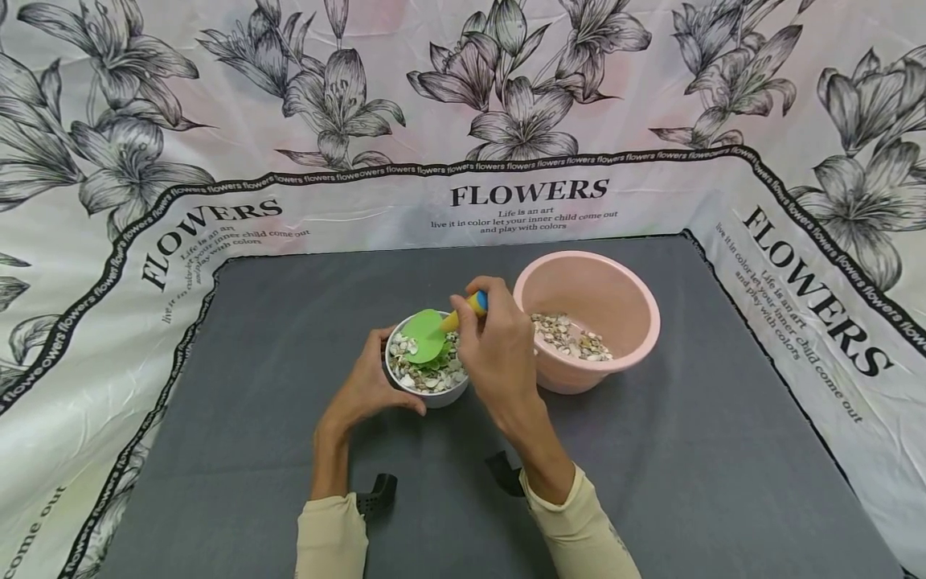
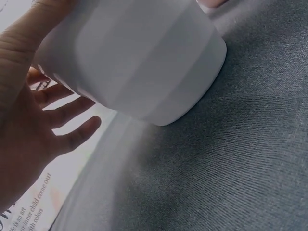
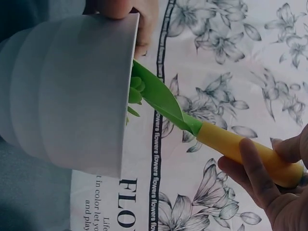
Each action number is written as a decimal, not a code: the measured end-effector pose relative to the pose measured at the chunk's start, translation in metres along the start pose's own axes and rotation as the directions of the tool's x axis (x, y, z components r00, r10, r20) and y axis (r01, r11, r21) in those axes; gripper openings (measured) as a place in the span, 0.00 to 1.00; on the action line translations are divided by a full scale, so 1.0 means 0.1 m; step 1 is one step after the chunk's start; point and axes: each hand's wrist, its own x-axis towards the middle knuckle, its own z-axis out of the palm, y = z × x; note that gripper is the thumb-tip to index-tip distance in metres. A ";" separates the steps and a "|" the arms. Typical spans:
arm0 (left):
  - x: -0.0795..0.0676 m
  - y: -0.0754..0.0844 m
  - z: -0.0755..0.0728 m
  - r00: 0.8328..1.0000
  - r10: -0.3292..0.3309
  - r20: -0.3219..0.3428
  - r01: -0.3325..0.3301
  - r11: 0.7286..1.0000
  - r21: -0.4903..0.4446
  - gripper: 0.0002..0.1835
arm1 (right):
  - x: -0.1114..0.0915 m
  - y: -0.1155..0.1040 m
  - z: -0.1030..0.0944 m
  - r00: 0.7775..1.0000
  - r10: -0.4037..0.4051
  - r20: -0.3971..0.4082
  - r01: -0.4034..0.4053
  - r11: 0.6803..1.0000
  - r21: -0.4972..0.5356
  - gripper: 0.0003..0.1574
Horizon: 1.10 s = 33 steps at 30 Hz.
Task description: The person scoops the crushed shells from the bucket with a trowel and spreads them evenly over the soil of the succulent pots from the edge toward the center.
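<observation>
My left hand (image 1: 369, 382) grips a white plant pot (image 2: 144, 57), thumb at the near side and fingers round the far left. White and tan stone chips (image 1: 434, 379) fill the pot around a small green plant (image 3: 136, 91) with plump leaves. In my right hand (image 1: 499, 346) is a toy-like hand trowel, pinched by its yellow handle (image 3: 231, 144) with a blue end. Its green blade (image 1: 425, 331) dips over the pot's rim, above the plant and chips. The left wrist view shows the pot's ridged side, its base close over the grey cloth.
Just right of the pot stands a pink basin (image 1: 625, 301) with more stone chips (image 1: 575, 339) on its bottom. A grey tablecloth (image 1: 275, 386) lies below, bordered by white cloth printed with flowers and lettering (image 1: 530, 193).
</observation>
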 end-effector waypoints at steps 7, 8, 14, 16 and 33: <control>0.00 0.00 0.03 1.000 0.004 0.013 -0.004 1.000 -0.012 0.64 | -0.02 -0.02 0.01 0.996 -0.076 -0.052 0.075 0.997 -0.027 0.13; 0.00 0.00 0.03 1.000 0.003 0.014 -0.002 1.000 -0.014 0.64 | -0.02 -0.03 0.01 0.995 -0.087 -0.056 0.085 0.996 -0.030 0.14; 0.00 0.00 0.05 1.000 0.003 0.017 -0.002 0.999 -0.036 0.64 | -0.02 -0.01 -0.02 0.983 -0.158 -0.095 0.153 0.987 -0.056 0.14; 0.00 0.00 0.06 1.000 0.010 0.013 -0.009 0.999 -0.044 0.64 | 0.00 0.00 -0.06 0.977 -0.173 -0.122 0.168 0.984 -0.057 0.15; -0.01 0.00 0.07 1.000 0.003 0.004 -0.002 0.998 -0.060 0.66 | 0.29 0.68 -1.03 0.791 0.171 -0.587 -0.135 0.985 0.106 0.18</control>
